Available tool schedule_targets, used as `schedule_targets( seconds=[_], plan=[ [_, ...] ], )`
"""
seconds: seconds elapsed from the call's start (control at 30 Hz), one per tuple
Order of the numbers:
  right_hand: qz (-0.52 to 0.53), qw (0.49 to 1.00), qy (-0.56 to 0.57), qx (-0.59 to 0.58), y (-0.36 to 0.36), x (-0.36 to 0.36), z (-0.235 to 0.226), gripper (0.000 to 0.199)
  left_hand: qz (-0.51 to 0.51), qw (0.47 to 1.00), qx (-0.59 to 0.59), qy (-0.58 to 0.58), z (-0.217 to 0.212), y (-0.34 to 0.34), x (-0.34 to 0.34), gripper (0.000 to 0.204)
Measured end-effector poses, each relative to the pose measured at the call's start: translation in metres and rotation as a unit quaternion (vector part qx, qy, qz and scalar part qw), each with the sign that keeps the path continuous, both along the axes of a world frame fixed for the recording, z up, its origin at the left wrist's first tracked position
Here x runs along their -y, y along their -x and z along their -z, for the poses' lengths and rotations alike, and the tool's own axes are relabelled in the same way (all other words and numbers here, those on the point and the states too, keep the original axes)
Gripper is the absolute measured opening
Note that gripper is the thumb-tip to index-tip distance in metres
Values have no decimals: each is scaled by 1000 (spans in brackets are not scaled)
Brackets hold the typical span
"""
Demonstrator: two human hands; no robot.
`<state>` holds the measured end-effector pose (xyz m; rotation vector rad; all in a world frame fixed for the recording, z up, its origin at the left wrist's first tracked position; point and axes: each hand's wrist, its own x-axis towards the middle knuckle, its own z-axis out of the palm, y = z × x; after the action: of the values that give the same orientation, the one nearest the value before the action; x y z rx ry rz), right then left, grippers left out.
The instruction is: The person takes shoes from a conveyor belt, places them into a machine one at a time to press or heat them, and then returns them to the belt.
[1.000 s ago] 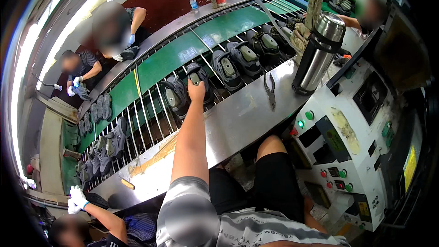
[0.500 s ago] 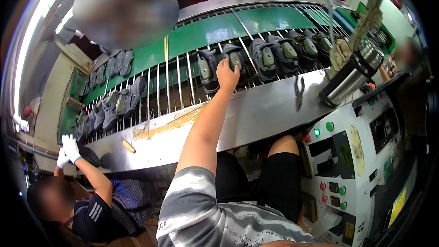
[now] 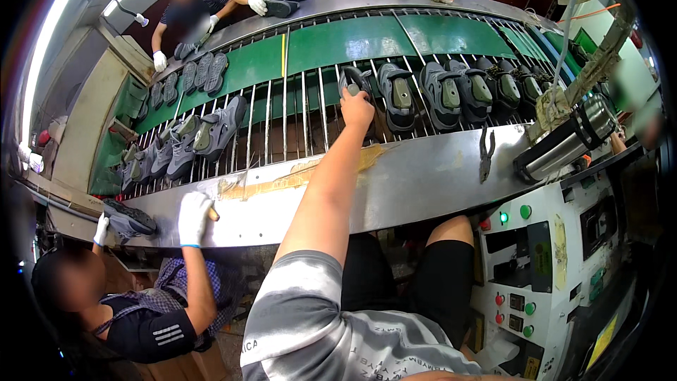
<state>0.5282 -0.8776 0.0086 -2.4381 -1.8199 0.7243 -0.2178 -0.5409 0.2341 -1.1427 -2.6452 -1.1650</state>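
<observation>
My left hand point(image 3: 357, 107) reaches out over the roller conveyor point(image 3: 303, 109), its fingers closed around the near end of a grey shoe point(image 3: 347, 76). An olive-green last point(image 3: 353, 89) sits inside that shoe, partly covered by my fingers. Just right of it stands another grey shoe point(image 3: 397, 96) with its last showing. Beyond that, several similar shoes point(image 3: 443, 93) line up along the rollers to the right. My right hand is out of view.
Pliers point(image 3: 486, 155) and a steel flask point(image 3: 564, 137) rest on the metal ledge point(image 3: 423, 176). A control panel point(image 3: 543, 261) stands at right. On the left, a gloved co-worker point(image 3: 151, 317) holds a wooden-handled tool and a shoe point(image 3: 130, 220). Two people work across the conveyor.
My left hand has moved from the second shoe to the leftmost of the row. My view has swung left. The near co-worker's hands have parted, one now at the wooden handle.
</observation>
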Motion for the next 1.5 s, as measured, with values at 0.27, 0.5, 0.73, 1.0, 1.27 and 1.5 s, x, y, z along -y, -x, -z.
schedule_targets(
  seconds=[0.27,0.5,0.73,1.0,1.27,1.5],
  plan=[
    [5,1000,9,4,6,4,-5,37,-18,1000,17,9,-3,-7,-3,15],
    [7,1000,3,-5,8,16,0,37,25,998,-12,-56,9,15,-8,18],
    [-5,1000,-5,-12,10,27,14,37,52,984,-74,-151,12,-73,71,59],
    [5,997,64,-38,11,24,-4,38,239,964,-5,-115,36,-219,175,8],
    [88,948,-243,-188,51,-37,-134,11,268,956,-4,-121,49,-209,177,11],
    [13,807,-589,44,-67,-89,-330,20,220,972,-49,-60,35,-221,176,14]
  ],
)
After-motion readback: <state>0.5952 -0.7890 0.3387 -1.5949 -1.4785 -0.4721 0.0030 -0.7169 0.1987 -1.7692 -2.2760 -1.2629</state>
